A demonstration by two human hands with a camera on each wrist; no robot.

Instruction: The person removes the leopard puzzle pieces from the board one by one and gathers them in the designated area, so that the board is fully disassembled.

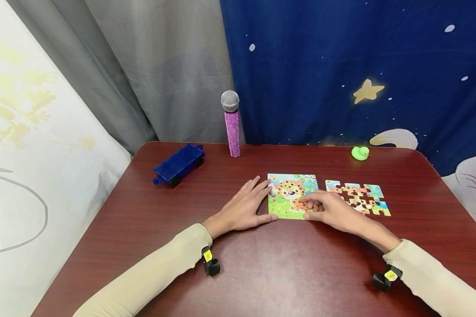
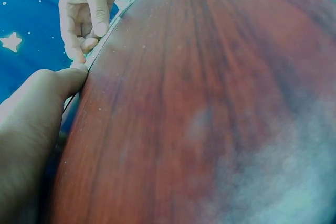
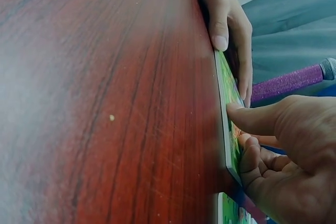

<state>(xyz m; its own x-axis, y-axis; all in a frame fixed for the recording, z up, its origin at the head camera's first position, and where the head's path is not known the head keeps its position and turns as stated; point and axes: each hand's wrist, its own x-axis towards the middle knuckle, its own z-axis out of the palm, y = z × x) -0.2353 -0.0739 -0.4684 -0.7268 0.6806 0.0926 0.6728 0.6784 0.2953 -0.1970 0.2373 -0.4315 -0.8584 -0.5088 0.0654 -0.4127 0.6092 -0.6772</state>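
Note:
A square leopard picture board point(image 1: 279, 210) lies on the table in front of me. My left hand point(image 1: 243, 207) rests palm down at its left edge, fingers spread, with fingertips and thumb touching the board. Over the lower right of the board is my right hand point(image 1: 333, 210). Its index finger and thumb point(image 3: 257, 119) touch the picture a little apart, and the other fingers curl under; whether a piece lies between them is hidden. Jigsaw pieces point(image 1: 374, 190) with matching leopard print lie loosely fitted, with gaps, to the right, partly behind the right hand.
Behind the board a microphone point(image 1: 232, 132) with a glittery pink handle stands upright. A blue toy wagon point(image 1: 179, 164) is at the back left, and a green rubber duck point(image 1: 360, 153) at the back right. Curtains point(image 1: 174, 70) hang beyond the dark red table point(image 1: 262, 273).

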